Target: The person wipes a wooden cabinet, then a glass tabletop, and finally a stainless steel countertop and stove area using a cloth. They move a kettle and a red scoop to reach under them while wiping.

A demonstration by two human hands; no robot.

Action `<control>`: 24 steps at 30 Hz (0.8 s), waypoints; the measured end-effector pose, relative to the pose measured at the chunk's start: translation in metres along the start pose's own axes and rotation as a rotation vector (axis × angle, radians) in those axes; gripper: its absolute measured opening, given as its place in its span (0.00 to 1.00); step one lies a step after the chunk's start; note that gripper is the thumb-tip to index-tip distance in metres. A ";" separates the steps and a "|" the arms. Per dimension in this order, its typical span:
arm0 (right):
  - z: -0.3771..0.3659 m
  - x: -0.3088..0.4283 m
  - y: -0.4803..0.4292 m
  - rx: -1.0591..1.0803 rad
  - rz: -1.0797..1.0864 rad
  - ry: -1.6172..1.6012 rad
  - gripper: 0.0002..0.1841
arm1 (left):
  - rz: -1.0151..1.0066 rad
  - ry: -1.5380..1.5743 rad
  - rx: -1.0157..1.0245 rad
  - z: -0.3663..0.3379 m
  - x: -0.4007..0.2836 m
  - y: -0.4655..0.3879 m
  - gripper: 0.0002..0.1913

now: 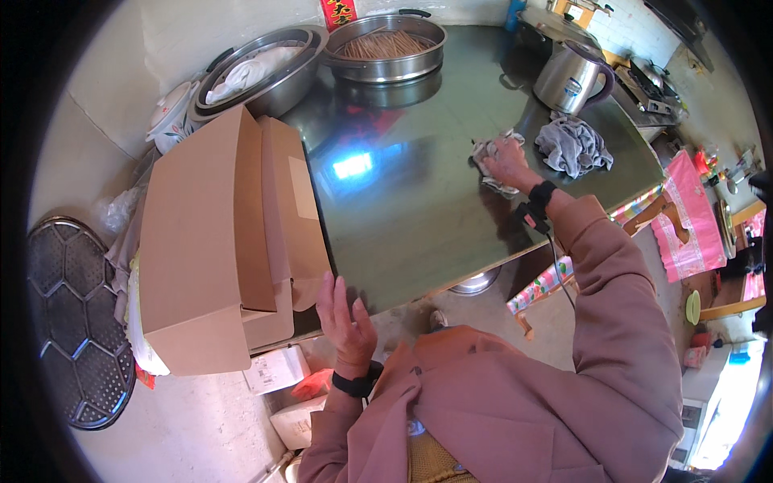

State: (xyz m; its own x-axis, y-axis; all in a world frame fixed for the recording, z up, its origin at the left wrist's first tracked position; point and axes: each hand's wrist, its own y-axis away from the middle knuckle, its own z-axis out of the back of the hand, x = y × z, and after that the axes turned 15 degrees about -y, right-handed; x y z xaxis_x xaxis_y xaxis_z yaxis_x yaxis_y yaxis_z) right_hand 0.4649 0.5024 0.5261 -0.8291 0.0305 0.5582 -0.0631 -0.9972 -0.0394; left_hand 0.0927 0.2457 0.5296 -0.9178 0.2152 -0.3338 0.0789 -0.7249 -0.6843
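A crumpled grey and white cloth lies under my right hand, whose fingers grip it against the glossy dark green tabletop. Just to the right of that hand sits a bunched grey cloth. My left hand is at the table's near edge, fingers apart and holding nothing, beside the corner of an open brown cardboard box. Whether its fingertips touch the box or the table edge, I cannot tell.
At the back stand a steel steamer pan of thin sticks, a large metal basin with a white cloth, and a steel electric kettle. A lidded ceramic pot is behind the box. A pink cloth-covered stool stands at right.
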 end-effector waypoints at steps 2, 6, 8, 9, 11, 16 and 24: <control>-0.006 0.027 0.022 0.129 0.172 -0.036 0.32 | 0.007 -0.032 0.037 -0.007 -0.003 -0.004 0.21; -0.025 0.091 0.062 0.380 0.615 -0.106 0.36 | 0.031 -0.107 0.058 -0.020 -0.002 -0.011 0.24; -0.040 0.121 0.065 0.510 0.806 -0.187 0.37 | 0.038 -0.153 0.063 -0.024 -0.002 -0.012 0.25; -0.053 0.136 0.062 0.519 0.854 -0.162 0.36 | 0.066 -0.176 0.093 -0.025 -0.003 -0.012 0.26; -0.079 0.164 0.057 0.500 1.031 -0.142 0.35 | 0.116 -0.222 0.141 -0.027 -0.005 -0.014 0.28; -0.122 0.211 0.029 0.572 1.198 -0.286 0.28 | 0.192 -0.265 0.175 -0.027 -0.009 -0.019 0.33; -0.182 0.239 -0.061 0.418 1.132 -0.094 0.27 | 0.274 -0.392 0.161 -0.029 -0.010 -0.021 0.33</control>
State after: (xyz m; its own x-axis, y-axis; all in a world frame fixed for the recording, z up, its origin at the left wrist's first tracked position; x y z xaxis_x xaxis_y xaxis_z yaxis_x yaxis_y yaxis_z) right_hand 0.1697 0.5832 0.5109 -0.2535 -0.8616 0.4398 0.8710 -0.4011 -0.2836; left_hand 0.1112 0.2781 0.5284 -0.9515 -0.2364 -0.1969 0.3042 -0.8190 -0.4865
